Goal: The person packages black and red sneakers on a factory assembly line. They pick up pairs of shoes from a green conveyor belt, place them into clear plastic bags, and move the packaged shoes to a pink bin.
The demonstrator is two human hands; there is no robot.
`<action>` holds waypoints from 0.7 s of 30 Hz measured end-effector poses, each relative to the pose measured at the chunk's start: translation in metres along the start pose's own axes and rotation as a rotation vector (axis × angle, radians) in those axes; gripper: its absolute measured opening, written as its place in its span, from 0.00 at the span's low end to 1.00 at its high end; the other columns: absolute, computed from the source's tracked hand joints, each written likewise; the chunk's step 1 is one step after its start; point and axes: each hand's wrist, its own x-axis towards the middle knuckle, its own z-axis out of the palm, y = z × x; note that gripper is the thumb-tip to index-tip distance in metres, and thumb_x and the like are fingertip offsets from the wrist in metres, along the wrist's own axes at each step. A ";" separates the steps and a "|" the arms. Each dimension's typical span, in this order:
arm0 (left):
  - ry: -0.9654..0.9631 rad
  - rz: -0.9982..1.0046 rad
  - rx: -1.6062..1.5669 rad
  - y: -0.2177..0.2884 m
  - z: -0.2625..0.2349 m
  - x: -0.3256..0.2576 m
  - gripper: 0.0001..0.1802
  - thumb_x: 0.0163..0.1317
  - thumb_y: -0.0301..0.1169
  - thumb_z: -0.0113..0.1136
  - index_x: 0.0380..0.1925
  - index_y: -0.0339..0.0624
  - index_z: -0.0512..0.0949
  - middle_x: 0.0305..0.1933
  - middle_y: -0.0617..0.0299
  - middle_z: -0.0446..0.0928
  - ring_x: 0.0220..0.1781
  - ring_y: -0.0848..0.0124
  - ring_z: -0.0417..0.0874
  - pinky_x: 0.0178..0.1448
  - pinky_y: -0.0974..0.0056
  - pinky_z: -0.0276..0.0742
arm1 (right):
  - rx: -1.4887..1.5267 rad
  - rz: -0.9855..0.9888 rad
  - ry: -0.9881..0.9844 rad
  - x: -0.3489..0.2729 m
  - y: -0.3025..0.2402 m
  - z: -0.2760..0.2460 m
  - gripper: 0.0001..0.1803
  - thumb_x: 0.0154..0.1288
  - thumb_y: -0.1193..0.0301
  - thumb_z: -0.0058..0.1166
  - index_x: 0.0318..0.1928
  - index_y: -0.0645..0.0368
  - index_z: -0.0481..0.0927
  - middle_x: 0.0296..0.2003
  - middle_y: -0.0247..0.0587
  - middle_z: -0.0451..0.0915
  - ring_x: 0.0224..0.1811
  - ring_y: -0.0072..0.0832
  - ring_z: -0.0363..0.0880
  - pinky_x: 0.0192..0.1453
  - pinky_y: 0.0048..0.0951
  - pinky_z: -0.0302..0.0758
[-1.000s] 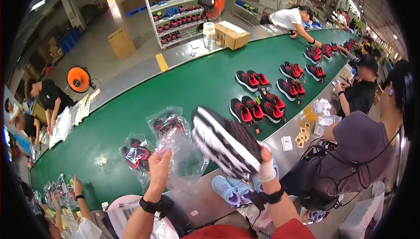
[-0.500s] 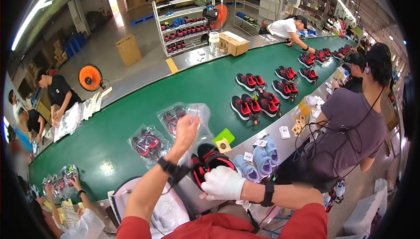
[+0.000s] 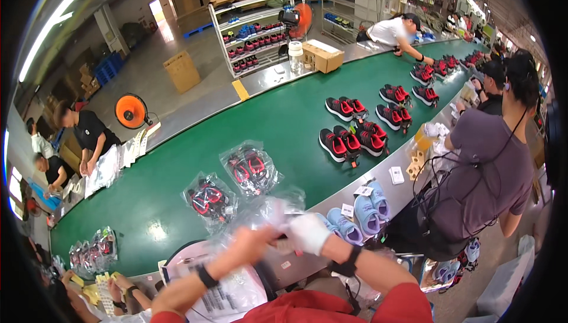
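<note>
Crossing room (image 3: 207, 51): green conveyor (image 3: 148, 204); hands (image 3: 254, 243) (image 3: 310, 233) at clear bag (image 3: 266, 210) (grip blurred, cannot tell).

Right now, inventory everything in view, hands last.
belt: one, green, middle
bagged shoes: two packs, black and red, mid-belt; more at left end
unbagged shoes: at least eight pairs, black and red, belt's right half
pale shoes: at least three, blue, near ledge
clear plastic: amount unclear, colourless, at hands
cards: several, white, tan, near ledge
cartons: several, brown, far ledge and floor
jar: one, clear, far ledge
racks: two, white and grey, beyond belt
fans: at least two, orange, beyond belt
co-workers: at least five, various, around belt
left hand: one, bare, at the plastic
right hand: one, white-gloved, beside left; both blurred
</note>
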 end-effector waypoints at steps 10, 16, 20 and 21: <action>0.501 -0.376 -0.586 -0.002 0.009 0.083 0.09 0.57 0.33 0.59 0.28 0.37 0.77 0.17 0.54 0.73 0.21 0.76 0.71 0.24 0.63 0.67 | -0.067 0.054 -0.118 0.039 -0.007 0.036 0.11 0.56 0.65 0.46 0.28 0.55 0.81 0.30 0.50 0.81 0.34 0.45 0.81 0.37 0.41 0.76; 0.087 -0.165 -0.417 0.051 0.033 0.070 0.06 0.56 0.28 0.59 0.25 0.37 0.74 0.14 0.58 0.70 0.18 0.77 0.68 0.22 0.64 0.64 | 0.687 0.050 0.391 0.044 0.061 0.058 0.12 0.56 0.65 0.45 0.28 0.55 0.82 0.30 0.50 0.81 0.33 0.44 0.81 0.37 0.42 0.76; 0.142 -0.252 -0.277 0.035 0.016 0.107 0.07 0.57 0.29 0.60 0.25 0.38 0.73 0.15 0.55 0.72 0.17 0.68 0.76 0.20 0.64 0.68 | 0.327 0.115 0.479 0.103 0.116 0.036 0.13 0.56 0.65 0.45 0.27 0.56 0.82 0.29 0.50 0.82 0.32 0.43 0.82 0.37 0.42 0.76; 0.231 -0.296 -0.394 0.026 0.021 0.116 0.07 0.58 0.29 0.59 0.25 0.39 0.73 0.16 0.60 0.73 0.17 0.72 0.75 0.19 0.65 0.67 | 0.207 0.137 0.481 0.118 0.125 0.035 0.13 0.56 0.65 0.45 0.27 0.56 0.82 0.29 0.50 0.82 0.32 0.43 0.82 0.37 0.42 0.76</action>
